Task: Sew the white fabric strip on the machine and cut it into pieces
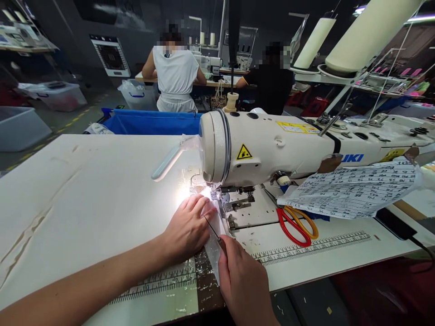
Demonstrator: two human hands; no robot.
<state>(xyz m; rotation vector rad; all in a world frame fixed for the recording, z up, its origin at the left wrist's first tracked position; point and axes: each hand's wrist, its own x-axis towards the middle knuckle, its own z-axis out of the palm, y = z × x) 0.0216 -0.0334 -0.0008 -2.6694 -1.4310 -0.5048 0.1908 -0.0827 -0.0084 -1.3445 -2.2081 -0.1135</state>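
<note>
My left hand [188, 224] rests by the presser foot of a white sewing machine [261, 145], fingers bent and pressed together on a strip of thin white fabric [213, 256]. In my right hand [242, 277] is an awl [213, 228], a thin pointed metal tool with a dark handle. Its tip reaches the fabric beside my left fingers. Light from the machine's lamp falls brightly around the needle area. The fabric runs under the foot and down toward the table's front edge; my left fingers partly hide it.
Scissors with red and yellow handles [295, 226] lie right of the needle area, near a printed ruler strip [312, 246]. A paper with handwriting [353, 190] hangs against the machine, by a dark phone [396, 224]. Thread cones [314, 43] stand above. Two people sit beyond.
</note>
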